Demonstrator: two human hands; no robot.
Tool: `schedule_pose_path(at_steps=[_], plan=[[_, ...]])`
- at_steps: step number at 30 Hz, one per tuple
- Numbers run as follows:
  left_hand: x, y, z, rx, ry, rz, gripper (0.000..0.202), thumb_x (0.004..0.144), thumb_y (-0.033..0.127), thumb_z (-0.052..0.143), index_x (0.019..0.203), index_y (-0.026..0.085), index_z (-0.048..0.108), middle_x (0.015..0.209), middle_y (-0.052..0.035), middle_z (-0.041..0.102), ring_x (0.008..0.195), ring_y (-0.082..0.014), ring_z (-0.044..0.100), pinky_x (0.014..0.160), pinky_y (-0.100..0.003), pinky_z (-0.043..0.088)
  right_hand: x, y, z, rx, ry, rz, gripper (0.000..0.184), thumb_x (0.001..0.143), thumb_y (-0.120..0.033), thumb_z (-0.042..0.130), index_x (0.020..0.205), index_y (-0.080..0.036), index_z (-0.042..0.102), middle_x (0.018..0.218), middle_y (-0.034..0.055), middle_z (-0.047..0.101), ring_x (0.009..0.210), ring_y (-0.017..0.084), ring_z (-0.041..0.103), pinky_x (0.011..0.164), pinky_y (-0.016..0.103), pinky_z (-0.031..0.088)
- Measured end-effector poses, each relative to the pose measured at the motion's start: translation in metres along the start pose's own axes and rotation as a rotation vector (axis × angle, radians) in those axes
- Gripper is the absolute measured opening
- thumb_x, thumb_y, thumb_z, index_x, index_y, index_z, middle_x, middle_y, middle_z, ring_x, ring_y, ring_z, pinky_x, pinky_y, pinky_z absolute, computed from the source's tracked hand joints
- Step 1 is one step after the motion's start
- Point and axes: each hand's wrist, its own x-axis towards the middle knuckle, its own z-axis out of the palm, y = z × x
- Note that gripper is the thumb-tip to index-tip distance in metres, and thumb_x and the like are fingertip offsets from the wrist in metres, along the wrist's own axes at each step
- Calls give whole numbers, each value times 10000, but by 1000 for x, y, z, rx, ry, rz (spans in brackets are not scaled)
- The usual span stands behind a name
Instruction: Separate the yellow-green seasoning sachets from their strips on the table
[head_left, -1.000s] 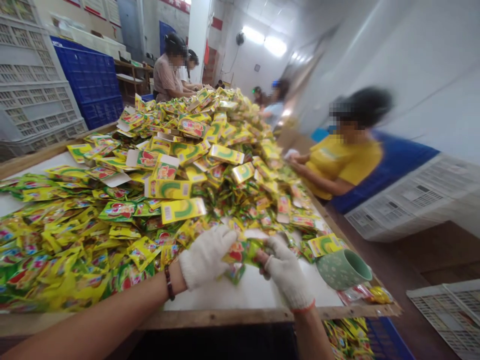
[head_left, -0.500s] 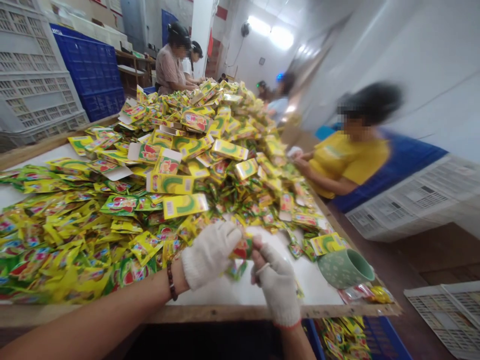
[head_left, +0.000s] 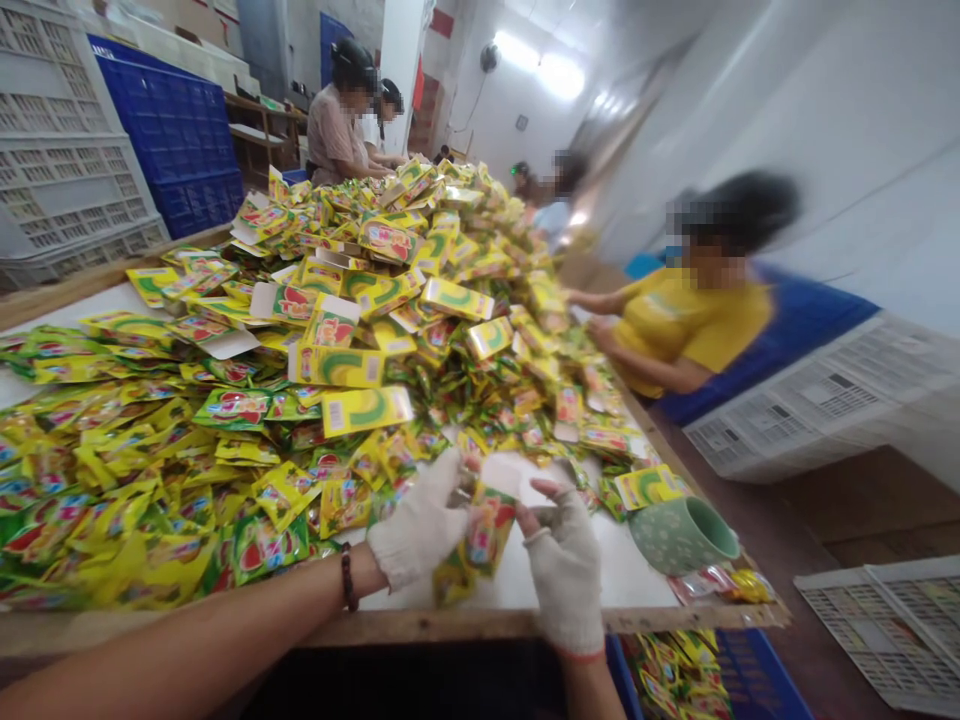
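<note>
Both my hands wear white knit gloves near the table's front edge. My left hand [head_left: 420, 522] is closed on a small bunch of yellow-green sachets [head_left: 486, 528] that hangs down between the hands. My right hand [head_left: 564, 562] pinches the top of the same bunch from the right, its bare fingertips showing. A big heap of sachets and flat yellow cartons [head_left: 352, 330] covers the table beyond them.
A green speckled cup [head_left: 679, 535] lies on its side at the table's right front corner. A person in a yellow shirt [head_left: 686, 320] works at the right edge; others sit at the far end. A blue crate of sachets [head_left: 697, 680] sits below.
The bunch of sachets has dropped lower between my hands and now hangs upright. My right hand has shifted slightly right and opened its fingertips around the bunch's top.
</note>
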Motion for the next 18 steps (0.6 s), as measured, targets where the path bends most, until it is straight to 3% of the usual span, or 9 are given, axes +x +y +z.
schedule_pose_path(at_steps=[4,8,10,14,18], plan=[[-4,-4,0,40,-77,10,265,748,196,592,1007,188,538,875,-2,648,784,-139,592,698,-268,493,-10,16,1,55,-83,44,301,750,-429,660,906,-176,618,796,44,668,740,194,614,669,295,499],[-4,1,-4,183,-217,74,157,740,128,548,859,166,643,895,-5,675,841,-151,593,787,-279,483,-9,18,-6,-18,-206,21,263,786,-428,629,734,-170,634,710,20,637,690,167,567,645,263,460],[-3,1,-4,191,-181,67,181,750,130,532,887,167,644,898,-10,676,844,-154,595,777,-277,485,-6,16,-7,14,-214,41,276,780,-442,635,721,-173,613,636,-6,586,612,139,521,574,240,427],[0,-7,-2,161,-45,-3,362,712,162,601,1072,173,556,852,-5,641,770,-141,578,690,-255,478,-1,12,-6,166,-232,87,336,753,-450,663,958,-190,609,643,-29,568,576,131,509,521,227,414],[-1,-6,-4,254,-113,41,80,741,195,576,809,163,602,742,16,603,707,-123,528,640,-226,440,-2,8,-10,-7,-291,-19,287,817,-452,594,785,-175,662,668,8,604,627,146,525,573,242,434]])
